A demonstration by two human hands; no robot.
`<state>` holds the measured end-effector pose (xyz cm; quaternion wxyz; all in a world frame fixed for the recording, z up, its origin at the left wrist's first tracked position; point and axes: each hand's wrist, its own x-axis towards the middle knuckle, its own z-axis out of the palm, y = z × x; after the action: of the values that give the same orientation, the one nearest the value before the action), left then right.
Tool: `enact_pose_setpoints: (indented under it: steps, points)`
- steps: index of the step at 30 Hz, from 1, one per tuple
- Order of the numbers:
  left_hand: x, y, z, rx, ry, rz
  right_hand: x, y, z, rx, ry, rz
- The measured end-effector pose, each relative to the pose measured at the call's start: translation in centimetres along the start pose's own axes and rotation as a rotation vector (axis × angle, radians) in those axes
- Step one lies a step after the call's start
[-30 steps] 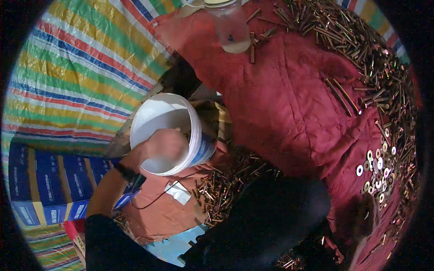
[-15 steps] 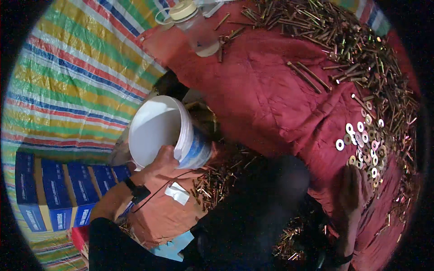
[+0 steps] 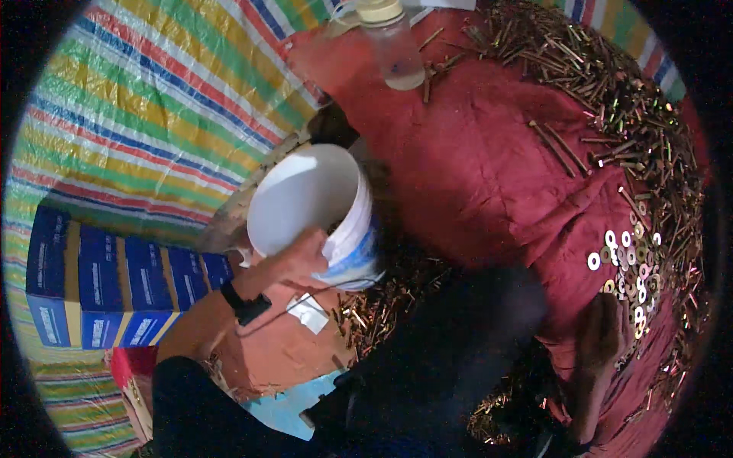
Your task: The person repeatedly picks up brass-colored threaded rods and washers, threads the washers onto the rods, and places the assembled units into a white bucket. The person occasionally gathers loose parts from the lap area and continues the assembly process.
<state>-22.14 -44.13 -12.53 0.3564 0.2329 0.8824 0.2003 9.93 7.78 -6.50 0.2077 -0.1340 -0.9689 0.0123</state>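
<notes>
A white plastic bucket (image 3: 353, 237) with a blue label stands tilted left of centre, its mouth toward me. My left hand (image 3: 305, 253) is closed on the bucket's near rim. A little brownish matter shows inside, too small to name. On the red cloth at the right, my right hand (image 3: 599, 336) rests low beside a heap of flat metal washers (image 3: 640, 290). It lies in deep shadow, and its fingers do not show clearly enough to tell whether they grip anything.
Long bolts (image 3: 580, 69) lie heaped along the cloth's far and right edges. More loose bolts (image 3: 382, 309) lie below the bucket. Blue boxes (image 3: 103, 275) line the left. A clear bottle (image 3: 398, 57) stands at the back. My dark-clad leg (image 3: 466, 328) fills the lower middle.
The whole view has shifted, so most things appear farther right. The bucket has turned slightly, its mouth facing more upward, with my left hand still on the rim. My right hand stays by the washers.
</notes>
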Motion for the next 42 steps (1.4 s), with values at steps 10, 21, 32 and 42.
enact_pose_setpoints:
  steps: [10, 21, 32, 42]
  points:
    - [-7.3, -9.1, 6.8, 0.268, 0.143, 0.175, 2.0, -3.3, -1.1, 0.027, 0.110, -0.038]
    - [-4.3, -1.7, 3.2, 0.077, -0.115, 0.205, 3.4, -6.0, -1.8, 0.023, 0.096, 0.068]
    - [12.2, -13.8, 2.4, 0.228, -0.128, 0.097, 1.0, -2.2, -0.1, -0.114, 0.130, 0.088]
    - [15.5, -21.9, 6.6, 0.240, -0.297, -0.197, -1.4, -1.1, -0.8, -0.106, 0.020, 0.195]
